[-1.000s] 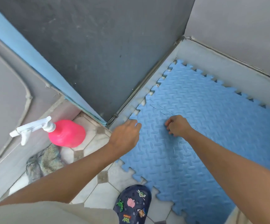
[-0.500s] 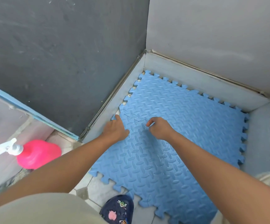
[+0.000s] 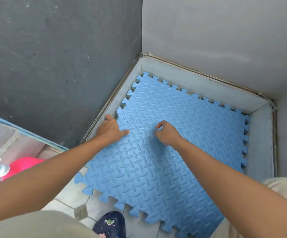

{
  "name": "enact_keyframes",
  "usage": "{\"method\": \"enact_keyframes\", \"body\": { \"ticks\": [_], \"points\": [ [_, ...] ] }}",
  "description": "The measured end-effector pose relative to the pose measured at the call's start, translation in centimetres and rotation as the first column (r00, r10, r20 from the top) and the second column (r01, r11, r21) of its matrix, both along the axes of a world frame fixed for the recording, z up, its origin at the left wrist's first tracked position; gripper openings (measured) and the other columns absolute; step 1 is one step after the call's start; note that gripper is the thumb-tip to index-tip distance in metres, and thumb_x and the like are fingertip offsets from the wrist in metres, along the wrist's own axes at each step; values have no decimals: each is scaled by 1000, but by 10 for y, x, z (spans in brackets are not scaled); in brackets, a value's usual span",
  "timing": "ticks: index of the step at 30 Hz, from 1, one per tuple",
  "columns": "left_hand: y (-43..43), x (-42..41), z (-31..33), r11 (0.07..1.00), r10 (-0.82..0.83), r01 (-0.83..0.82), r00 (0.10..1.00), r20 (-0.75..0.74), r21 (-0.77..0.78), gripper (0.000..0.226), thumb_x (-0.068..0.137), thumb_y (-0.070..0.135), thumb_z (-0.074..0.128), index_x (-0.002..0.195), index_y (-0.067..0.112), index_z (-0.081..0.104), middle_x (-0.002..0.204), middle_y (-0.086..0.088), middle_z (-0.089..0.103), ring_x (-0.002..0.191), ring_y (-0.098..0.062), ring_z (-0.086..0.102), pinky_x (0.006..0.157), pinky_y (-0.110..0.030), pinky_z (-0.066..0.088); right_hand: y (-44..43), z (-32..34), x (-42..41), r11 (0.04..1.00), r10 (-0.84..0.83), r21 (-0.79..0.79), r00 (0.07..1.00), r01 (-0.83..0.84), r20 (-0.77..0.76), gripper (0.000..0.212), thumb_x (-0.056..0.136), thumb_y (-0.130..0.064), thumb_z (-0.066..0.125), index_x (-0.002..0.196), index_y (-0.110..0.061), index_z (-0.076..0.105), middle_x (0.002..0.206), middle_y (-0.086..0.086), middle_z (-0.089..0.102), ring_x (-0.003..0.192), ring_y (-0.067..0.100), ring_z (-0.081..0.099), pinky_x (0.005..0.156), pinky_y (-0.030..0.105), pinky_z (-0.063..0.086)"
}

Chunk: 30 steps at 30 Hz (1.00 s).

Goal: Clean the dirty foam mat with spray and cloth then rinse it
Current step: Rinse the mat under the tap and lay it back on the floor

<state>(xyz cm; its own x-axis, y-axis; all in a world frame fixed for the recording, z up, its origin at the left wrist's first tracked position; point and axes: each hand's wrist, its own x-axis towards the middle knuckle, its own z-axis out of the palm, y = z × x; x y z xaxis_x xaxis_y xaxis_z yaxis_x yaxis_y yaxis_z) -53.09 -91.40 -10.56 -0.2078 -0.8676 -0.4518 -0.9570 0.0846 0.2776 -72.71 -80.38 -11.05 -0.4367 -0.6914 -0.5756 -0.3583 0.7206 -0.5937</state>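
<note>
Blue foam mat of interlocking tiles lies flat on the floor in a corner, directly under both hands, its toothed edges near the grey skirting beyond the fingers and along the right side. Dark wall stands to the left of the left hand, w/ a lighter wall beyond both hands. Tiled floor shows below the left forearm. Left hand rests open, palm down on the mat at its left edge, fingers spread. Right hand, just beside it to the right, is curled, fingertips pinching at the tile seam; whether it grips foam can't be told. Pink spray bottle w/ white trigger sits well left of the left hand, partly behind the arm. Dark clog near bottom edge.
</note>
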Motion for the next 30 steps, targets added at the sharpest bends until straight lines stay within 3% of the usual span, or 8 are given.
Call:
{"method": "enact_keyframes", "body": {
  "ticks": [3, 5, 8, 11, 17, 23, 28, 30],
  "points": [
    [-2, -3, 33, 989, -74, 84, 994, 82, -124, 93, 72, 66, 75, 127, 4, 33, 130, -9, 60, 117, -34, 59, 77, -37, 41, -5, 8, -6, 999, -34, -43, 999, 33, -23, 22, 96, -25, 61, 113, -17, 50, 86, 2, 57, 77, 20, 55, 68, 31, 45],
    [-6, -5, 64, 975, -108, 126, 989, 105, -185, 85, 64, 72, 76, 108, 9, 41, 108, -5, 64, 104, -31, 64, 70, -34, 39, -5, 16, -5, 994, -35, -106, 995, 26, -91, 22, 97, -28, 60, 113, -19, 48, 100, 6, 60, 90, 23, 57, 72, 31, 42],
    [-17, -12, 106, 991, -96, 99, 995, 39, -89, 74, 57, 77, 76, 72, 13, 42, 75, 0, 55, 71, -25, 56, 55, -30, 34, 0, 30, 5, 974, -56, -227, 982, 14, -183, 28, 100, -38, 57, 120, -19, 51, 121, 7, 52, 120, 25, 48, 89, 35, 43],
    [-25, -21, 135, 996, -79, 78, 997, -13, -49, 68, 67, 69, 76, 66, 13, 36, 69, -2, 46, 60, -20, 44, 52, -30, 30, -1, 50, 12, 955, -53, -296, 976, -13, -213, 33, 102, -44, 53, 124, -20, 52, 128, 5, 49, 131, 25, 39, 101, 43, 44],
    [-17, -31, 200, 992, -9, 3, 999, -48, -125, 48, 89, 51, 66, 75, 14, 38, 104, -6, 46, 95, -31, 59, 62, -31, 36, -6, 91, 11, 882, -76, -471, 993, 23, -95, 28, 100, -40, 58, 121, -22, 53, 122, -1, 48, 126, 21, 44, 96, 32, 38],
    [-14, -5, 262, 949, -25, 18, 999, -19, -316, 44, 91, 53, 61, 95, 12, 46, 105, -5, 51, 100, -31, 54, 78, -38, 46, -19, 121, 13, 795, -102, -598, 994, 98, 29, 22, 100, -33, 60, 117, -19, 57, 119, 2, 52, 114, 21, 55, 101, 39, 46],
    [-14, 7, 294, 897, -28, 7, 999, -41, -442, 47, 89, 55, 63, 103, 12, 53, 103, -4, 58, 98, -32, 56, 82, -43, 50, -31, 150, 9, 717, -98, -683, 990, 143, 104, 12, 100, -28, 62, 110, -22, 59, 112, 5, 60, 91, 17, 60, 89, 40, 52],
    [-13, 10, 301, 876, -37, 10, 998, -47, -482, 47, 89, 55, 63, 104, 11, 54, 100, -5, 59, 96, -33, 56, 79, -43, 50, -32, 173, 4, 670, -95, -724, 986, 164, 135, 10, 101, -26, 61, 110, -21, 60, 106, 1, 63, 84, 12, 58, 78, 28, 51]
  ]
}}
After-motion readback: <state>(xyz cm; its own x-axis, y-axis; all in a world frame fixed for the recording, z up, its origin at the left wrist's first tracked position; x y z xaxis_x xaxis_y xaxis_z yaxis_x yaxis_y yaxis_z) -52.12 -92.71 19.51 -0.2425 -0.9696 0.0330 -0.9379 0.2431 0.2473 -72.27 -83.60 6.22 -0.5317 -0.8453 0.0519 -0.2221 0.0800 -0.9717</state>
